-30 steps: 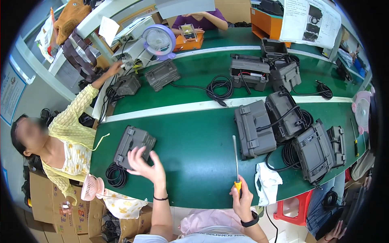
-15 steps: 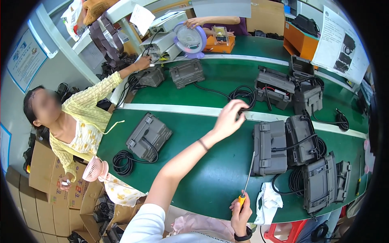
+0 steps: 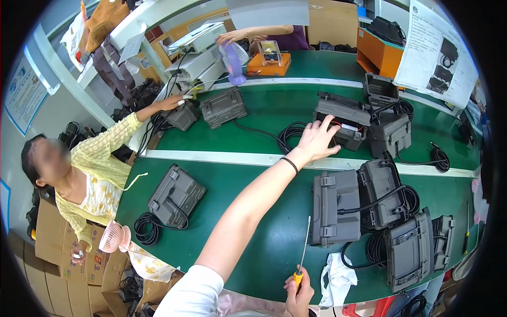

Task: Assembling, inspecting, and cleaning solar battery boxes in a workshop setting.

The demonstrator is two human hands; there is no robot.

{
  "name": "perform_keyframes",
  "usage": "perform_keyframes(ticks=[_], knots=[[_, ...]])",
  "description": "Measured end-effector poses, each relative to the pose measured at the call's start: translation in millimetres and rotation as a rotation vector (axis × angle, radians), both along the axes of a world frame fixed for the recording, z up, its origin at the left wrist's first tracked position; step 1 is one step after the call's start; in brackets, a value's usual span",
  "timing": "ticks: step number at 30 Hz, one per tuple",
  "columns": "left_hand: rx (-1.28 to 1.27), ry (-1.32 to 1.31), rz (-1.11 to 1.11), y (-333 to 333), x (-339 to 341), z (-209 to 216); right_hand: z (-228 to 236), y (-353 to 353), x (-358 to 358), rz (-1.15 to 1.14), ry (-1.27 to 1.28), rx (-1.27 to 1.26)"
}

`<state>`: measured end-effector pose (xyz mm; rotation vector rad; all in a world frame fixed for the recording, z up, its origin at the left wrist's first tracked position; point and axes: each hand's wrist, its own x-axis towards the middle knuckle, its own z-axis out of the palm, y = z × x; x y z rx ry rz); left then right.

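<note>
My left hand [image 3: 317,141] reaches across the green table with its fingers spread. Its fingertips overlap the near left side of an open dark grey plastic case [image 3: 346,108]; whether they touch it I cannot tell. Red wires and a pale part show inside that case. Left of this hand lies a coil of black cable [image 3: 289,138]. My right hand [image 3: 299,297], low in the picture, is closed round the yellow handle of a screwdriver [image 3: 303,247], its long shaft pointing up. A closed grey case [image 3: 334,208] stands beyond it, and a white cloth [image 3: 338,277] lies to its right.
More grey cases [image 3: 409,253] with black cables crowd the right side. One case [image 3: 177,195] with coiled cable sits at left. A white strip [image 3: 232,157] crosses the table. A co-worker in yellow [image 3: 100,153] touches a far-left case; another person's hand [image 3: 232,36] is at a purple fan [image 3: 233,64].
My left hand has moved from the cable coil rightward to the open case, its fingers spreading. The screwdriver stays in my right hand. The purple fan has turned sideways.
</note>
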<state>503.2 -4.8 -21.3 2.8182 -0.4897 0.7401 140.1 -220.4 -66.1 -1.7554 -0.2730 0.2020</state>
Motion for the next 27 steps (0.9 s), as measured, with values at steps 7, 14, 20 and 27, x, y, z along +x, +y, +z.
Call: perform_keyframes(ticks=[7,14,20,27], knots=[[-0.043,0.067,0.246,-14.6,6.4,2.6,2.7,-1.2,3.5,0.029,-0.031,-0.038],[-0.074,0.019,0.229,1.9,4.2,-5.1,8.4,1.0,4.4,0.022,-0.003,0.035],[-0.127,-0.061,0.185,19.6,-15.8,19.8,-5.0,-3.0,3.3,0.033,0.053,0.079],[-0.051,-0.318,0.155,51.2,-67.8,105.8,-7.9,0.4,1.5,0.023,0.015,0.109]])
